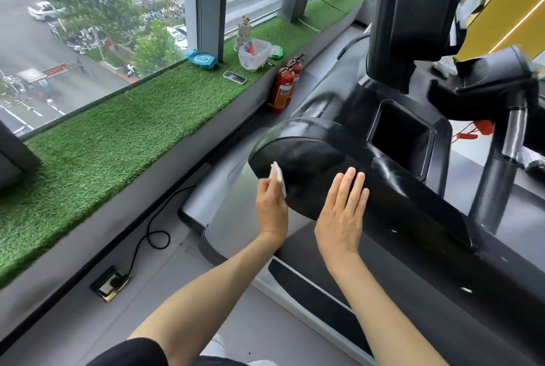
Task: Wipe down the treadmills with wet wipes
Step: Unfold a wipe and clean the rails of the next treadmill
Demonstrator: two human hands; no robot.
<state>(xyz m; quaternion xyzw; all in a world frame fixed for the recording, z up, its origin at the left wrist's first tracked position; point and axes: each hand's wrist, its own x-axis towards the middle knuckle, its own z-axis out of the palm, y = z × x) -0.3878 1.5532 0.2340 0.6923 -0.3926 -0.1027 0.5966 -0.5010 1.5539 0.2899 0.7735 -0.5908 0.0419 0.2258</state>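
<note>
**Wipe (278,178) at the rounded end of the treadmill arm (324,171)**

On the far left runs a ledge (97,144) covered with green fake grass. Below it is a floor socket (110,283) with a black cable. Further along the ledge lie a blue pack of wipes (202,59), a phone (234,76) and a plastic bag (255,53). Two red fire extinguishers (283,91) stand on the floor just beside the ledge.

Next comes the left hand (271,206). It grips the white wipe in its fingers and presses it against the rounded end of the treadmill arm, at the lower left edge. The right hand (342,218) is to the right of it, with fingers straight and close together, flat on the side of the same arm. It holds nothing and seems only to steady.

The treadmill arm is long. Its rounded end points left, toward the ledge, and from there the body goes to the right, past a square pocket (401,138) and on toward the upright column. So almost all of its surface lies to the right of the wipe, along this axis, and the left hand is the one nearer to the rounded end. I judge that the next stroke should travel to the right along the length. The right hand is in that path, so it may need to lift or slide away. The glossy black shows pale streaks near the pocket, but I cannot tell if they are wet marks or only reflection.
</note>
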